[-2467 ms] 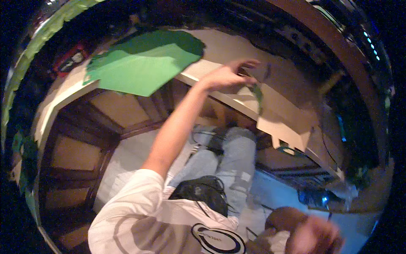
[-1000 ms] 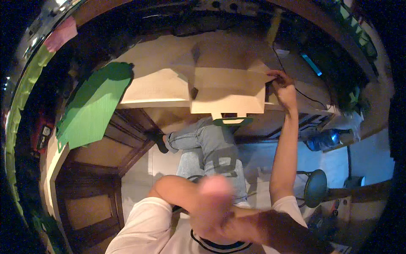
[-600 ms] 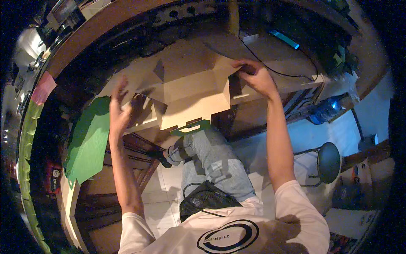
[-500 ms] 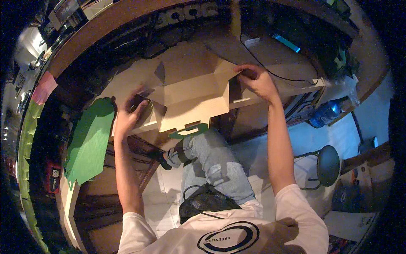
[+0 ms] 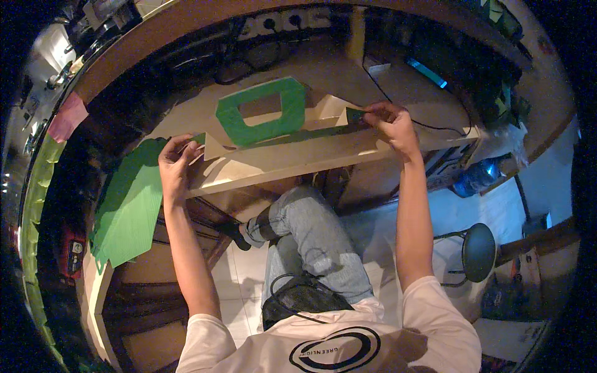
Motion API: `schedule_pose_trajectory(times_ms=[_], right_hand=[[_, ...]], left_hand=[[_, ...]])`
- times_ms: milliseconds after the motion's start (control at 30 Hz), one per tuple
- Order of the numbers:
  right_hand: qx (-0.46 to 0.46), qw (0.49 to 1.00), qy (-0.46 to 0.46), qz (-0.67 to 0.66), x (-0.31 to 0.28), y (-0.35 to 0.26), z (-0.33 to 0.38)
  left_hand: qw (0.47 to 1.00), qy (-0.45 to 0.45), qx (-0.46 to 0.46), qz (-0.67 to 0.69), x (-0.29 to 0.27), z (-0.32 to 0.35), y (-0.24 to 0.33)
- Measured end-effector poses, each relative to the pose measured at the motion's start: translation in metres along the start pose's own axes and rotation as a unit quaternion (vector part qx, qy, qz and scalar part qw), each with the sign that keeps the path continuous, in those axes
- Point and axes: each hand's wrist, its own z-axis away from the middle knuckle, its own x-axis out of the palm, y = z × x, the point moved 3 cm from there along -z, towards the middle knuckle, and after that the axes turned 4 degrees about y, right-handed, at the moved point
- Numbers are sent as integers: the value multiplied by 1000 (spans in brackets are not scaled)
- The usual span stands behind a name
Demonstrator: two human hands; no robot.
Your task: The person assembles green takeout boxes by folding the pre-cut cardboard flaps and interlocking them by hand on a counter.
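A carton (image 5: 292, 121), green outside and plain tan inside, stands partly folded on the wooden table in front of me. Its green panel with a cut-out handle (image 5: 227, 118) is raised and tilted in the middle. At the carton's left end, my left hand (image 5: 176, 163) pinches a small side flap (image 5: 213, 149) between thumb and fingers. On the other end, my right hand (image 5: 395, 132) grips the matching flap (image 5: 353, 116) the same way. Beside my left hand lies a stack of flat green carton blanks (image 5: 129, 208), overhanging the table edge.
Dark cables (image 5: 233, 71) and a phone-like device with a blue-lit surface (image 5: 428, 73) lie at the back of the table. A blue water bottle (image 5: 479, 177) is to the right, above a dark round stool (image 5: 479, 252). Tape strips (image 5: 40, 248) line the left shelf edge.
The handle panel, which hung toward me over the front edge, has swung up and now shows its green side. Both hands have closed on the end flaps, the left moving slightly outward.
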Motion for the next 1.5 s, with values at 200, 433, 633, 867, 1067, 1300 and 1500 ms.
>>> schedule_pose_trajectory(times_ms=[200, 433, 633, 867, 1067, 1300, 1500], right_hand=[[23, 999, -22, -33, -4, -1, 5], [36, 995, -91, 14, 17, -18, 9], [-67, 990, -120, 30, 49, -39, 10], [-50, 988, -144, 33, 66, -33, 8], [-64, 984, -136, 99, 70, -46, 13], [-94, 981, -121, 119, 71, -41, 13], [-101, 980, -131, 108, 70, -41, 13]], left_hand=[[997, -10, -56, 43, -3, 1, -2], [987, -141, -3, -76, 17, 4, 8], [972, -201, -43, -113, 35, 12, 9], [968, -243, 46, -38, 74, 15, 16], [969, -228, 43, -90, 75, 19, 12], [969, -206, 27, -133, 73, 23, 18], [973, -201, -36, -103, 65, 15, 4]])
